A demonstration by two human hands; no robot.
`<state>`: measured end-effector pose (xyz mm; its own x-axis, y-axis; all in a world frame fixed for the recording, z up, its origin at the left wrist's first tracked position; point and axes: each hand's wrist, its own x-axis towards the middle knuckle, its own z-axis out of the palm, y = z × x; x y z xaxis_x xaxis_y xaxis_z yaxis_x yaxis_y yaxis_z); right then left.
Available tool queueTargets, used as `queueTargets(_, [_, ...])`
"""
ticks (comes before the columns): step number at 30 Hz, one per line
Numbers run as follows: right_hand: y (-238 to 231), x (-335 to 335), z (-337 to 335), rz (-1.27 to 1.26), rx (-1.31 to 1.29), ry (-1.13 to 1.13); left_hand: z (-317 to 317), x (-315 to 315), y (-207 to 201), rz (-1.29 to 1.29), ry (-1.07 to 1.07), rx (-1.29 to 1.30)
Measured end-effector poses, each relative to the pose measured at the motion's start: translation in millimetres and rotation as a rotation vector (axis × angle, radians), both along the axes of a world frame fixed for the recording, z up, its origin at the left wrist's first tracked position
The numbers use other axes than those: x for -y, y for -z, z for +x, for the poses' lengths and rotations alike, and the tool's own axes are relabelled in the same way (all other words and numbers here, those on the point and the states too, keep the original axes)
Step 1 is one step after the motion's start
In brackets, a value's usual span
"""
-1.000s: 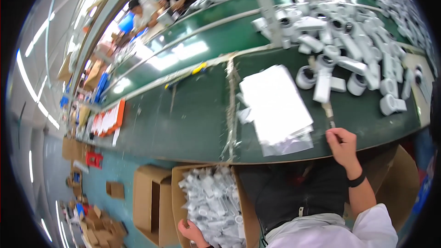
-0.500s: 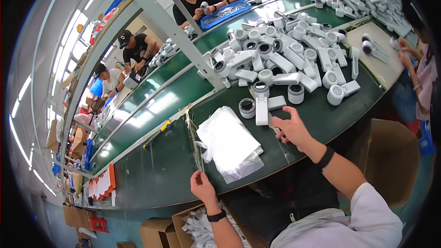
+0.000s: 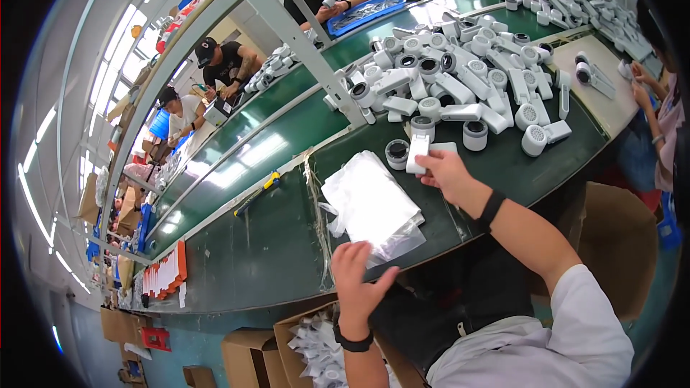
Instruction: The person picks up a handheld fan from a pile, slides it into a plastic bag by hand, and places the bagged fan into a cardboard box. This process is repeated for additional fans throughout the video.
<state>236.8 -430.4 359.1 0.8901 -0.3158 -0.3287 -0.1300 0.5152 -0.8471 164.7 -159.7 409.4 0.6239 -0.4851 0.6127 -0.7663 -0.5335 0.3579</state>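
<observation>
My right hand [image 3: 451, 176] is closed on the lower end of a white handheld fan [image 3: 420, 145], a flat handle with a round head. Two other fans lie close by it, one with a dark-faced round head [image 3: 397, 152] to the left and another upright-headed one [image 3: 475, 135] to the right. A stack of clear plastic bags [image 3: 375, 197] lies on the green table [image 3: 251, 266], left of my right hand. Over the table's near edge, just below the bags, my left hand [image 3: 359, 284] is open, thumb spread away from the fingers, with nothing in it.
A large heap of white fans [image 3: 460, 65] covers the table beyond my hands. A yellow-and-black cutter [image 3: 259, 192] lies to the left, near an orange-edged stack [image 3: 165, 271]. Cardboard boxes [image 3: 248, 359] stand below the edge. Co-workers sit across and at the right.
My right hand has moved in and closed on the fan, which is now tilted. My left hand has risen toward the bags and opened from a pinch. The view has shifted slightly.
</observation>
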Motion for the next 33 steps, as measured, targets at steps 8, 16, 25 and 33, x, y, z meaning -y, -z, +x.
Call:
queueTargets(8, [-41, 11, -79, 0.03, 0.282, -0.177, 14, 11, 25, 0.176, -0.039, -0.012])
queueTargets(16, [-26, -16, -122, 0.098, 0.29, -0.253, 13, 33, 26, -0.534, -0.159, -0.74])
queueTargets(25, [-21, -78, -85, -0.356, 0.349, -0.011, 13, 60, 35, -0.876, -0.033, -0.853])
queueTargets(33, [0, -70, -65, -0.287, 0.236, 0.062, 32, 38, 41, -1.221, 0.062, -1.103])
